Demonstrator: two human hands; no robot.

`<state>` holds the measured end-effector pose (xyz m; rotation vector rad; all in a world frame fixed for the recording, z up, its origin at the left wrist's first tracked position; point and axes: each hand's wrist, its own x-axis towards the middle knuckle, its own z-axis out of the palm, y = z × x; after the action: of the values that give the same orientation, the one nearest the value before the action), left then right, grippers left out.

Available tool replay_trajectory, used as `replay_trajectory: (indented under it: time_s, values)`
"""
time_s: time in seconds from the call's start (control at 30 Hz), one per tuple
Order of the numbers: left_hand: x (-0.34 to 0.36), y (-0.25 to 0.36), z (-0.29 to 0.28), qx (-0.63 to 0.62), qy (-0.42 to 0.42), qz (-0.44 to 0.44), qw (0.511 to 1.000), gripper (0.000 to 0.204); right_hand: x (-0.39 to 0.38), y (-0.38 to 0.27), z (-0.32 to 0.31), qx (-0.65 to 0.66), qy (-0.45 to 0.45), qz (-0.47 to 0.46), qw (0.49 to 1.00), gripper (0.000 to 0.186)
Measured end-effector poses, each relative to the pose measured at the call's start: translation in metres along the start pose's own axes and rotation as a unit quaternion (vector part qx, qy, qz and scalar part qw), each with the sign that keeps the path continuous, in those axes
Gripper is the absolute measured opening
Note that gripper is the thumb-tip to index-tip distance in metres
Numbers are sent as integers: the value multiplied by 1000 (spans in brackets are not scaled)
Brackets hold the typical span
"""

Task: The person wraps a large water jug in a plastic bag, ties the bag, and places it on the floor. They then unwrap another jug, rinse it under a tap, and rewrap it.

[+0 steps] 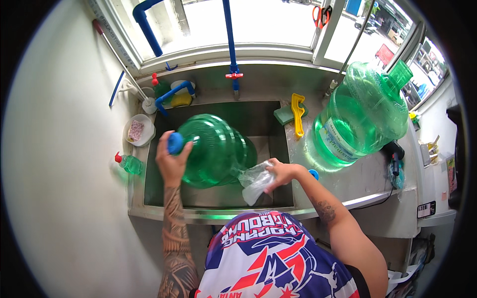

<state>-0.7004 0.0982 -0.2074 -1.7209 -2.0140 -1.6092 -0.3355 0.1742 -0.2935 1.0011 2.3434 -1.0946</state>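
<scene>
A large green water jug [213,149] lies tilted in the steel sink [266,113], its neck toward the left. On its mouth sits a blue cap [175,142]. My left hand [170,161] is closed around the cap, thumb on one side and fingers on the other. Crumpled clear plastic film [256,184] hangs from my right hand [282,174], which pinches it beside the jug's base. Whether the film touches the jug, I cannot tell.
A second green jug [360,124] stands upright on the right counter. Near it are a yellow handle tool [298,114], a green sponge [284,115], a loose blue cap [313,174] and a black corded tool [395,158]. Blue pipes [174,93] and a soap bottle [132,165] border the sink.
</scene>
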Motion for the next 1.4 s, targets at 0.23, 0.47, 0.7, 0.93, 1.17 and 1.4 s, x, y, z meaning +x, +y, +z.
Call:
replay_trajectory:
  time_s: [0.23,0.47,0.7,0.93,1.17,1.4]
  values:
    - [-34,-27,-46,59,51,-78,994,53,100,11,79,-61,-115,91,987,83]
    - [-75,-49,-20,123,10,-148,981,58,152,63,149,-130,-38,200,971,89]
    - [-61,-85,-4,138,30,-195,971,59,202,83,157,-34,65,163,984,132]
    - [-75,-83,-1,120,36,-244,962,65,249,97,157,-48,93,312,944,143]
    - [-74,-85,6,137,51,-215,966,64,241,79,268,26,20,292,956,80]
    - [-67,-60,-4,138,28,-218,966,74,219,88,235,53,-56,135,988,48]
